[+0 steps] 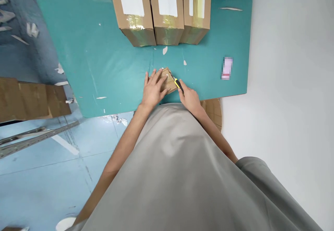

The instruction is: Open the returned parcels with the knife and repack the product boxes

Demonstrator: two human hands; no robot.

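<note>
A small flat piece of brown cardboard (170, 84) with shiny tape on it lies on the green table near its front edge. My left hand (153, 89) rests on the cardboard's left part, palm down with fingers spread. In my right hand (190, 98) is a yellow and black utility knife (179, 84), its tip touching or just over the cardboard's upper right edge. The fingers of that hand are wrapped round the handle.
Three taped cardboard boxes (167, 31) with white labels stand side by side ahead on the green table (104, 67). A blurred pinkish item (227, 68) lies to the right, near a white wall (292, 85). Brown cartons (33, 100) and a metal rail (39, 138) are at left.
</note>
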